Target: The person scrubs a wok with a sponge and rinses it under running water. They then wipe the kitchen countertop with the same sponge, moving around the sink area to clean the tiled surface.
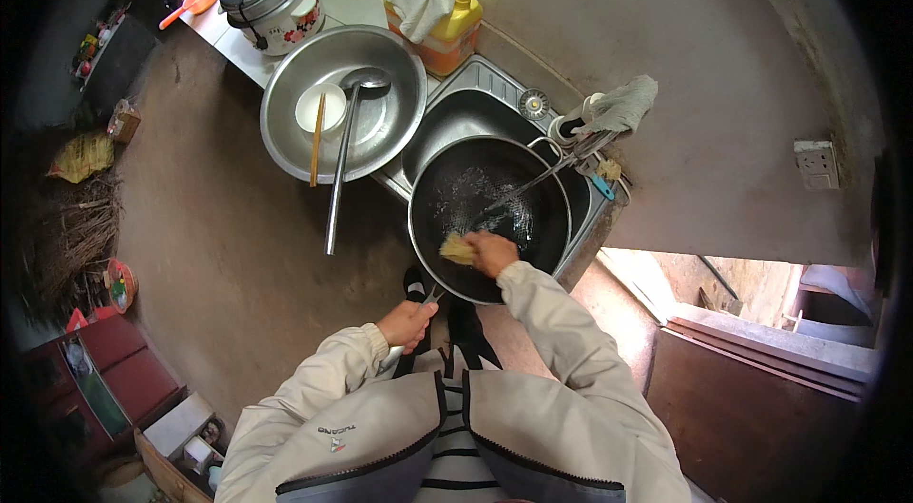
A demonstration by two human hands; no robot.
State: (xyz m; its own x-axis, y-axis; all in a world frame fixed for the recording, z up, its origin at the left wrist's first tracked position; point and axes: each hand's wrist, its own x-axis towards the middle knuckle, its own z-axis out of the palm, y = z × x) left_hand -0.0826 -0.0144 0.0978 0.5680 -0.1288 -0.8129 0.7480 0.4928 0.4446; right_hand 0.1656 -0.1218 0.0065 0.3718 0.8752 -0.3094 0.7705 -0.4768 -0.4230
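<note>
My left hand (406, 325) grips the handle of a black wok (435, 210), whose near rim projects past the front of the sink. Inside the wok, my right hand (492, 253) is closed around a pale straw scrubbing brush (456, 250), its bristles at the near-left inner wall. Wet, shiny patches show on the textured bottom of the wok. A thin metal spout (531, 183) reaches over the wok from the back right. Beneath the wok lies the stainless-steel sink (456, 111), its basin partly hidden.
Left of the sink, a large steel basin (285, 139) holds a white bowl (308, 107), chopsticks (315, 153) and a long-handled ladle (342, 175), which overhang its edge. Behind stand a rice cooker (278, 11) and a yellow-capped jug (449, 32) under a cloth. A sink strainer (533, 103) sits on the ledge.
</note>
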